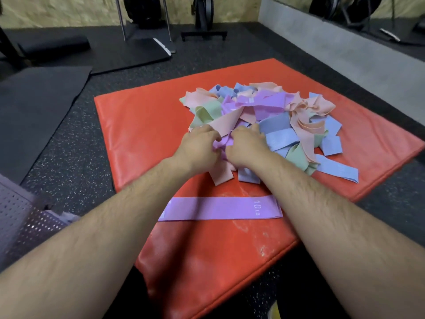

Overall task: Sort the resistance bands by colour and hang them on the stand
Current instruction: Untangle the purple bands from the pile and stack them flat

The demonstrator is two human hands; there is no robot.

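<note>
A tangled heap of resistance bands (271, 116) in pink, purple, blue and green lies on a red mat (142, 125). One purple band (218, 209) marked 10 LB lies flat by itself nearer to me, under my forearms. My left hand (197, 146) and my right hand (246, 146) are side by side at the near edge of the heap, fingers curled into a purple band (222, 145) between them. A pink band (222, 174) and a blue band (247, 176) stick out beneath my wrists. No stand shows in view.
The mat lies on dark speckled rubber flooring (76, 162). A black mat (39, 111) lies to the left and a perforated grey panel (16, 210) at the near left. Gym equipment frames (202, 33) stand at the back, and a grey ledge (340, 49) runs along the right.
</note>
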